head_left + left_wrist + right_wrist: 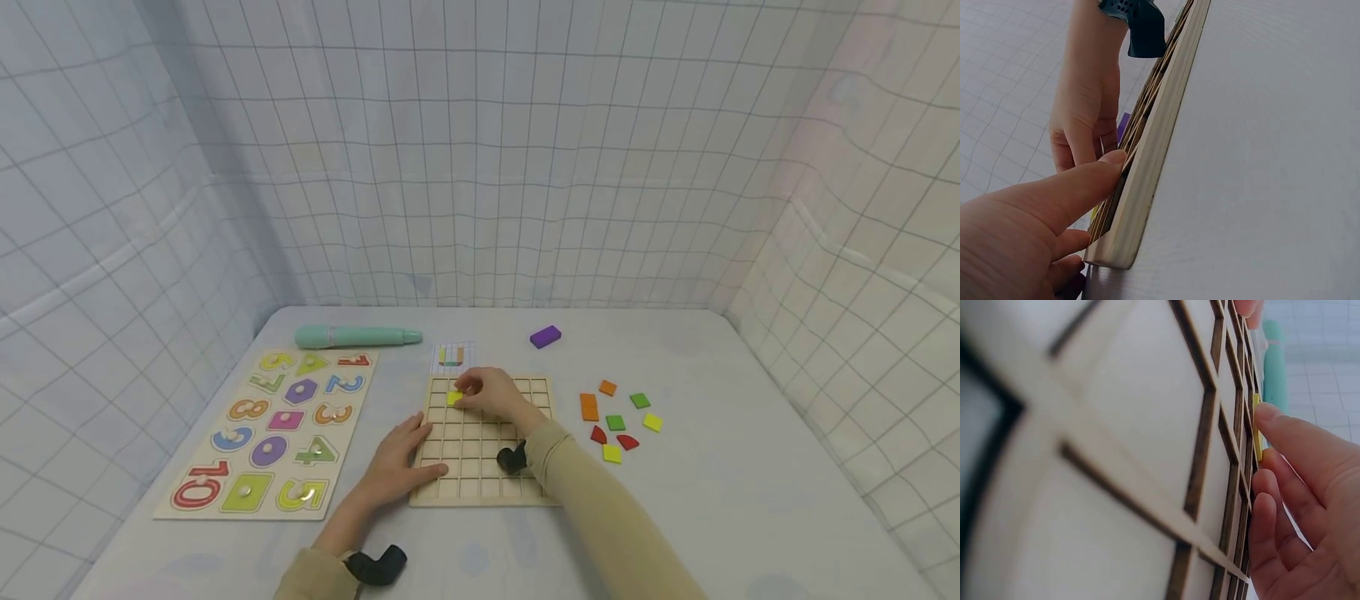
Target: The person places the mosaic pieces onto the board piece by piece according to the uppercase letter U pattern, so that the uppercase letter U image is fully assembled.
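Note:
A wooden grid board (487, 502) lies flat in the middle of the table. Near its upper left corner, my right hand (491, 393) pinches a yellow square tile (453, 398) between thumb and fingers. In the right wrist view the tile (1257, 428) stands up a little from the dividers, with the thumb at its edge. My left hand (401, 460) rests along the board's left side, fingers stretched out, its thumb (1094, 184) lying over the frame onto the grid. Just behind the board is a small pattern card (452, 357) showing a coloured U shape.
Loose orange, green, red and yellow tiles (612, 454) lie right of the board. A purple block (545, 337) is behind it. On the left stand out a number puzzle board (258, 392) and a teal pen-like stick (360, 337). White gridded cloth walls (480, 208) surround the table.

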`<state>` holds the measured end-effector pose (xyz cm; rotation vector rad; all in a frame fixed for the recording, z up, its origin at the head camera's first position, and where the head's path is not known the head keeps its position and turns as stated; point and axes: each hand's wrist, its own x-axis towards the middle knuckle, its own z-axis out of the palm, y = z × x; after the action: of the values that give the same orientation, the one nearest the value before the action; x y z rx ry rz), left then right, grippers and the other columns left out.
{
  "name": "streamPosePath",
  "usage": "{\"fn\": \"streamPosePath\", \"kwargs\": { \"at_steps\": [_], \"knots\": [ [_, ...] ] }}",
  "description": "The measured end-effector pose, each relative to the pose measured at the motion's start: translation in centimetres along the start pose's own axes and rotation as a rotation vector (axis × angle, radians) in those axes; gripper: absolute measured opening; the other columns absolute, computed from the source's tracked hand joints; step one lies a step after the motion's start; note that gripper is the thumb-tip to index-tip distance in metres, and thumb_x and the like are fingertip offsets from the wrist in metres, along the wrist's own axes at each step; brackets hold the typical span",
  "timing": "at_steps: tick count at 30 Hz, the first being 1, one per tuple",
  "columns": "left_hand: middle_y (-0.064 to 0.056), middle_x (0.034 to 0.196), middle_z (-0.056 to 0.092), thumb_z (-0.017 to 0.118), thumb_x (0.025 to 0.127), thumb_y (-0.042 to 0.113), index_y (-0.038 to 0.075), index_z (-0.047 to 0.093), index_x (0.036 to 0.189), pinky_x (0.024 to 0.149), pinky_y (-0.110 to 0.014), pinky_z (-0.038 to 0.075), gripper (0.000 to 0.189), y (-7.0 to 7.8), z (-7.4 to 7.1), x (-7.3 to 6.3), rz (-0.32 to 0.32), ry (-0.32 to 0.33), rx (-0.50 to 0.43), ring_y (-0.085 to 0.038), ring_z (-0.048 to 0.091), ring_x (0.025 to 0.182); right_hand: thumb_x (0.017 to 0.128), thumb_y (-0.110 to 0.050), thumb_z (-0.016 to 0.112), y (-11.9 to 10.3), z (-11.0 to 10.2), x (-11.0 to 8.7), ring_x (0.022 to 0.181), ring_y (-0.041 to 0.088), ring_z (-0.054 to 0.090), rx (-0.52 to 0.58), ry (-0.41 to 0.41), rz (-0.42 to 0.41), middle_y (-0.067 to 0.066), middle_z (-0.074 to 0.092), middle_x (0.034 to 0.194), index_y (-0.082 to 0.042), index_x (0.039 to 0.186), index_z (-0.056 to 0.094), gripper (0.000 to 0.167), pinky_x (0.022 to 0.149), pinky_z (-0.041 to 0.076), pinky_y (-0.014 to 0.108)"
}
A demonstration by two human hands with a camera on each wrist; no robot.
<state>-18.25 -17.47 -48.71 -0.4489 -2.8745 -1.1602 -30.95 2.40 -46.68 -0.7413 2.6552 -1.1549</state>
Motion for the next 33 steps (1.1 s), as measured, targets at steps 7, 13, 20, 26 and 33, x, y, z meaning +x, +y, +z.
{"fn": "streamPosePath", "kwargs": {
  "at_steps": [7,13,20,26,33],
  "knots": [
    [-0.021,0.149,0.028,0.07,0.08,0.039,-0.004,0.042,0.138,0.109,-0.057,0.018,0.077,-0.1,0.1,0.0,-0.018,-0.009,-0.015,-0.04,0.022,0.137,0.079,-0.021,0.077,-0.3,-1.3,-0.8,0.102,0.016,0.058,0.118,-0.106,0.041,0.001,0.06,0.117,-0.01,0.124,0.058,0.05,0.086,0.049,0.031],
    [-0.02,0.15,0.027,0.069,0.081,0.041,-0.002,0.041,0.139,0.11,-0.056,0.017,0.078,-0.3,0.3,0.0,-0.018,-0.011,-0.014,-0.039,0.021,0.138,0.082,-0.018,0.073,-0.1,-4.8,-3.5,0.112,0.026,0.055,0.154,-0.081,-0.04,0.011,0.057,0.126,-0.004,0.128,0.054,0.052,0.093,0.047,0.039],
    [-0.023,0.148,0.029,0.069,0.081,0.041,-0.004,0.041,0.138,0.109,-0.056,0.017,0.078,-0.3,0.1,0.0,0.013,-0.003,0.001,-0.041,0.022,0.137,0.083,-0.017,0.072,0.2,-11.0,-9.3,0.11,0.03,0.057,0.21,0.029,-0.064,0.015,0.061,0.119,-0.001,0.123,0.058,0.045,0.093,0.047,0.042],
    [-0.022,0.149,0.028,0.07,0.081,0.041,-0.004,0.041,0.139,0.109,-0.057,0.017,0.079,-0.1,0.1,-0.1,0.003,0.001,-0.006,-0.041,0.021,0.137,0.083,-0.029,0.073,4.5,-14.1,-12.9,0.108,0.026,0.058,0.209,0.136,0.023,0.013,0.062,0.117,-0.009,0.119,0.061,0.044,0.092,0.047,0.044],
    [-0.023,0.149,0.027,0.07,0.081,0.039,-0.005,0.041,0.139,0.11,-0.057,0.016,0.078,0.0,0.0,0.0,0.002,-0.003,-0.016,-0.041,0.021,0.137,0.084,-0.029,0.071,7.2,-16.7,-16.0,0.109,0.029,0.056,0.225,0.178,0.085,0.016,0.059,0.121,-0.006,0.124,0.058,0.047,0.084,0.05,0.038]
  ]
}}
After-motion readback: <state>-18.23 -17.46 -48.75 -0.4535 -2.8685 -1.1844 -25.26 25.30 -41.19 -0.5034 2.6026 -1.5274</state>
